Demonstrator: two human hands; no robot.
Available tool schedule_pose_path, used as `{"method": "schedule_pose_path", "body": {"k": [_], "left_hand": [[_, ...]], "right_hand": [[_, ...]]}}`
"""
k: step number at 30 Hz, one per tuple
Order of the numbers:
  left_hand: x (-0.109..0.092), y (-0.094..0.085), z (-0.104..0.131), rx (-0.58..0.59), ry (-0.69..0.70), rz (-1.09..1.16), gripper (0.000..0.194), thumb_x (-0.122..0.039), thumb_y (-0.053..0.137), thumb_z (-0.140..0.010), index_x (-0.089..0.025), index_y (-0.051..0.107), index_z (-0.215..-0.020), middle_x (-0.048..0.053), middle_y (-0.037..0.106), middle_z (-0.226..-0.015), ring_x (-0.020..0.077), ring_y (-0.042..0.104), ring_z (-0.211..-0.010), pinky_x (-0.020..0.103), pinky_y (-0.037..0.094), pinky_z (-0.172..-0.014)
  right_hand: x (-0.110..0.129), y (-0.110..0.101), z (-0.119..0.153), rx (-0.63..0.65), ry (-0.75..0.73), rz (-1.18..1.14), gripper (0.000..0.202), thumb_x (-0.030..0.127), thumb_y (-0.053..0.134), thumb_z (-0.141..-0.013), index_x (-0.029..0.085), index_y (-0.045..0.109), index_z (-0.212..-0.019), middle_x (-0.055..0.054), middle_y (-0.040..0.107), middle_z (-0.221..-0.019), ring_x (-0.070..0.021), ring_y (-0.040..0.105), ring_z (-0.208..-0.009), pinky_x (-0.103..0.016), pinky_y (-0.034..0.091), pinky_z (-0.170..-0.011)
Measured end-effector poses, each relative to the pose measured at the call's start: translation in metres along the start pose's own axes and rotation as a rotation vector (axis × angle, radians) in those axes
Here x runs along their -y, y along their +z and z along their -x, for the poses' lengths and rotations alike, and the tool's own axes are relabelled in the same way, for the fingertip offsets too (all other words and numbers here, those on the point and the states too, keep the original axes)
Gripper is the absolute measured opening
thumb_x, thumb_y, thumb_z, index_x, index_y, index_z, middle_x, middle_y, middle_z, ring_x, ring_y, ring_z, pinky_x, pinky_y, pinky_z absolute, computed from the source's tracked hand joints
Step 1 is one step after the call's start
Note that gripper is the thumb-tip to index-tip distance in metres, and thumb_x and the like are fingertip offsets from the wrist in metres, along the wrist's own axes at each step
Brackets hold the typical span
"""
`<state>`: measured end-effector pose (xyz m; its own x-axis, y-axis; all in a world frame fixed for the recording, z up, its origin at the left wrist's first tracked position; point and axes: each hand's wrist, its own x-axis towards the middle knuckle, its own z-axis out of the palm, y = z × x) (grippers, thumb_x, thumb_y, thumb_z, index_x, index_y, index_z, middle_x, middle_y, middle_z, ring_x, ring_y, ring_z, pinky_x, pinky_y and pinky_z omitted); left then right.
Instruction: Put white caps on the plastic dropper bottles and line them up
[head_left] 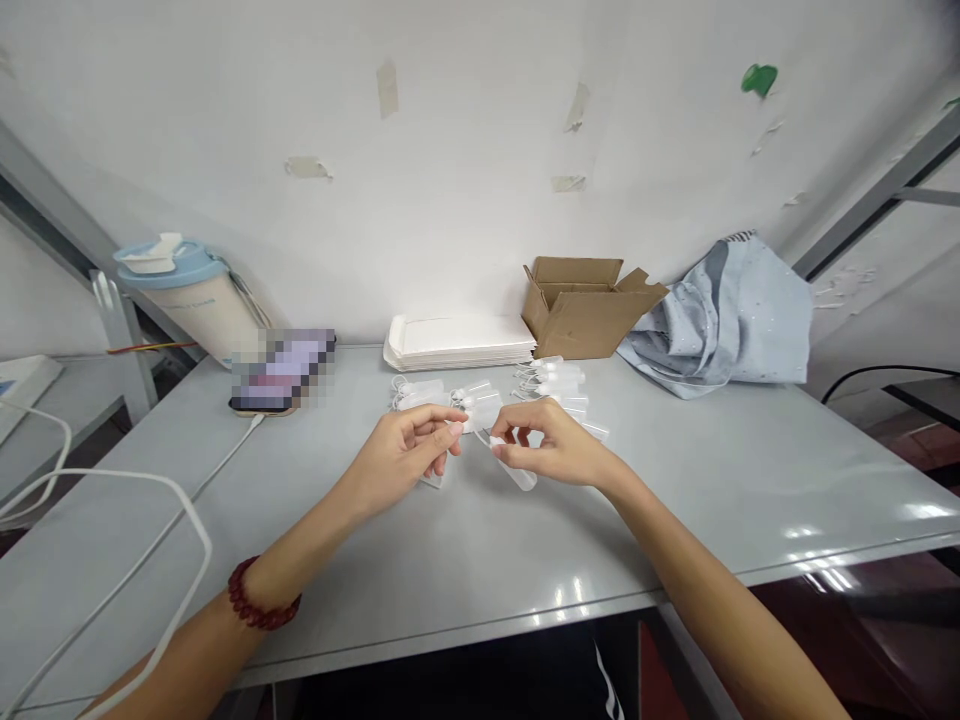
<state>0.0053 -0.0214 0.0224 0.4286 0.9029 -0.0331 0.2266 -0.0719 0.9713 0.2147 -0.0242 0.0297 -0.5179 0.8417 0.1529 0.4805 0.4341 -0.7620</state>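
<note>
Between the thumb and fingers of my right hand (551,445) is a small, translucent white tube-like piece (523,476), tilted down to the right. A thin white cord (482,437) runs from its upper end toward my left hand (405,458). The left thumb and index finger are pinched together at the cord's other end; the fingertips partly hide it. Just behind both hands lie several similar pieces with cord loops, in a left group (420,393), a middle group (481,403) and a right group (561,378). Another piece (433,481) shows partly under my left hand.
A stack of white envelope-like sheets (465,342) and an open cardboard box (592,318) stand by the wall. Light blue cloth (724,320) lies at right. At left are a phone (285,372), its white cable (217,468) and a cream tumbler (206,310) on the grey table (420,590).
</note>
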Motion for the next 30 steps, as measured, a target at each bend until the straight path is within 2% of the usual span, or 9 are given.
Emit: {"method": "schedule_pose_path", "body": {"k": [9, 15, 20, 25, 30], "left_hand": [[-0.0005, -0.0001, -0.0017, -0.043, 0.013, 0.004, 0.024, -0.039, 0.056, -0.082, -0.016, 0.065, -0.083, 0.0, 0.059, -0.07, 0.0079, 0.048, -0.053, 0.022, 0.041, -0.051], [-0.0029, 0.0001, -0.0005, -0.046, 0.005, 0.031, 0.025, -0.04, 0.056, -0.082, -0.017, 0.064, -0.087, 0.0, 0.059, -0.072, 0.0088, 0.049, -0.054, 0.022, 0.043, -0.053], [-0.0056, 0.0, 0.0003, -0.037, -0.005, -0.043, 0.027, -0.04, 0.055, -0.082, -0.016, 0.063, -0.073, -0.003, 0.052, -0.056, 0.0098, 0.048, -0.053, 0.022, 0.041, -0.052], [-0.0053, -0.0007, 0.001, 0.031, 0.016, -0.079, 0.028, -0.04, 0.052, -0.084, -0.017, 0.061, -0.072, -0.003, 0.051, -0.055, 0.0104, 0.048, -0.052, 0.023, 0.041, -0.053], [-0.0045, 0.0004, 0.0021, 0.094, 0.019, -0.095, 0.027, -0.038, 0.051, -0.085, -0.016, 0.061, -0.074, -0.002, 0.052, -0.057, 0.0105, 0.049, -0.054, 0.023, 0.041, -0.053]], "right_hand": [[0.0042, 0.0026, 0.0002, 0.049, 0.039, -0.021, 0.009, 0.016, 0.054, -0.074, 0.015, 0.06, -0.067, 0.001, 0.059, -0.061, -0.0096, 0.052, -0.058, -0.02, 0.04, -0.054], [0.0046, 0.0029, 0.0016, 0.074, 0.062, -0.034, 0.009, 0.016, 0.054, -0.074, 0.015, 0.06, -0.068, 0.001, 0.058, -0.059, -0.0097, 0.052, -0.057, -0.018, 0.038, -0.049], [0.0037, 0.0041, 0.0012, 0.096, 0.082, -0.06, 0.009, 0.017, 0.052, -0.076, 0.015, 0.058, -0.07, 0.001, 0.061, -0.061, -0.0103, 0.053, -0.056, -0.019, 0.037, -0.048], [0.0011, 0.0044, 0.0018, 0.086, 0.062, -0.064, 0.011, 0.02, 0.05, -0.081, 0.016, 0.058, -0.076, 0.002, 0.059, -0.058, -0.0092, 0.05, -0.052, -0.02, 0.036, -0.05], [-0.0007, 0.0042, 0.0023, 0.051, 0.025, -0.026, 0.018, 0.026, 0.047, -0.086, 0.016, 0.06, -0.081, 0.004, 0.051, -0.056, -0.0086, 0.046, -0.052, -0.021, 0.033, -0.05]]}}
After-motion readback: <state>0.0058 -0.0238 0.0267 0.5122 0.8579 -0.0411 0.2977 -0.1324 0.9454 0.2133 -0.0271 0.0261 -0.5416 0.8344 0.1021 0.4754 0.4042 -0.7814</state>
